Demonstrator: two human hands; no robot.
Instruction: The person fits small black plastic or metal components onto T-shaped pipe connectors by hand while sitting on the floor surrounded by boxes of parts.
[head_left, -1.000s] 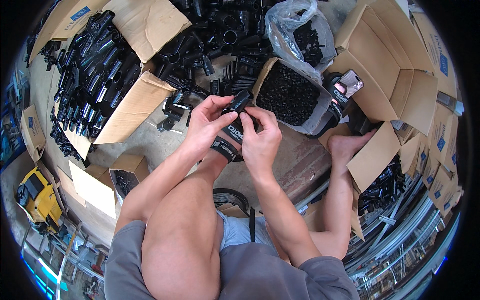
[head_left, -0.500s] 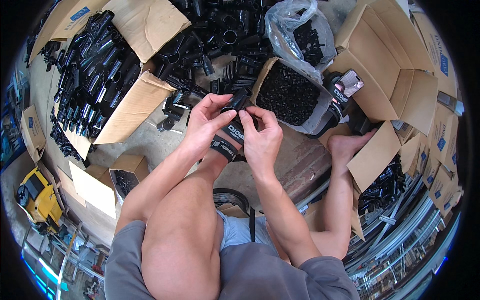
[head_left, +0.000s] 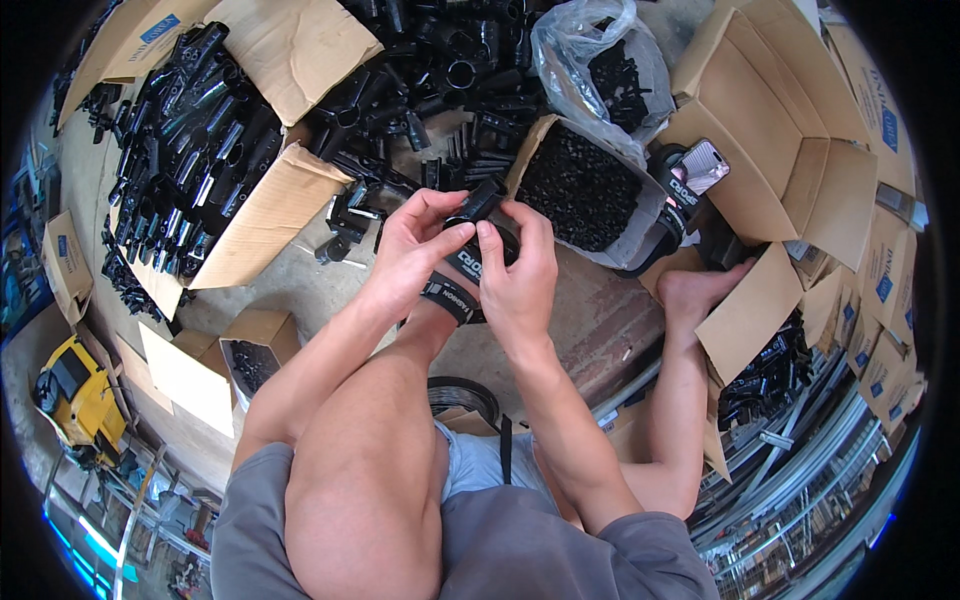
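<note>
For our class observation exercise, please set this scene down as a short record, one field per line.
Left hand: grips a black tubular part
Right hand: thumb and fingers close to the part; contact unclear
Upper left: open carton holding black tubes
Upper right: lined box of small black pieces
Beyond that: clear plastic bag with dark pieces

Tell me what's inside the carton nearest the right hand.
Many small black pieces lie in the carton; their top layer covers anything deeper, and the bottom cannot be seen.
</note>
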